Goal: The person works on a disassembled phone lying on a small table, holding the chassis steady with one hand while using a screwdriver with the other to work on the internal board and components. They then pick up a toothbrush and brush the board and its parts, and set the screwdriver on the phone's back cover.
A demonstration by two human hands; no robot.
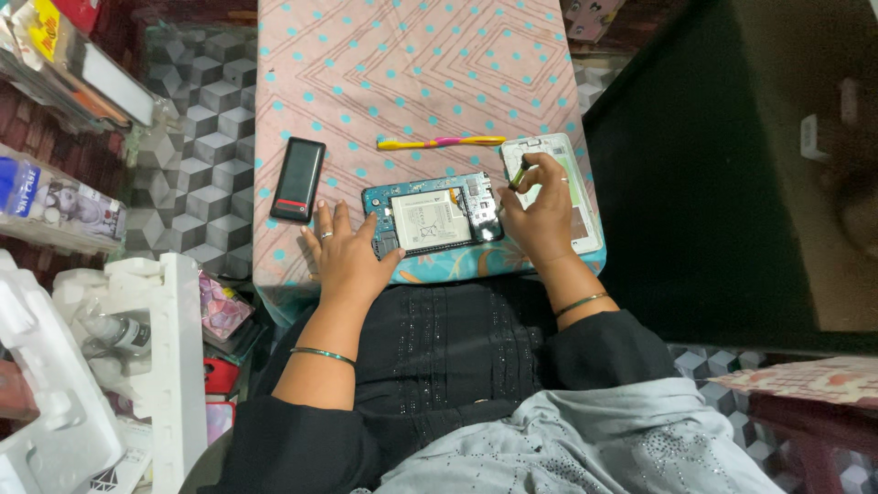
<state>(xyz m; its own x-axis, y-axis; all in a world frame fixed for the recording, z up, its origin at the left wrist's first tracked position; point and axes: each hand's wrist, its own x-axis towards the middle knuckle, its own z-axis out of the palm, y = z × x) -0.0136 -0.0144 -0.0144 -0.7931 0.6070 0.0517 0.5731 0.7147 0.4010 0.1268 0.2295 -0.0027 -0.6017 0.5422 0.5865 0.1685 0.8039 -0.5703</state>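
A person is sitting at a small table with a pink cloth with teal dots. An opened phone is lying flat at the near edge of the table, in front of the person, with its back off, so the white battery and the teal board are showing.

The left hand is lying flat on the cloth, fingers spread and open, holding nothing. Its thumb is touching the near left corner of the phone, and a ring is showing on 1 finger.

The right hand is resting at the right side of the phone. Its fingers are curling closed around a small tool, which looks like a screwdriver with a dark and yellowish handle. The tool is pointing toward the far right corner of the phone. I cannot tell if the tip is touching the phone.

Under the right hand, a white back cover is lying at the right edge of the table. A yellow and pink toothbrush is lying just beyond the phone. A black phone is lying to the left, well apart from the opened one. Both wrists are wearing thin bangles.
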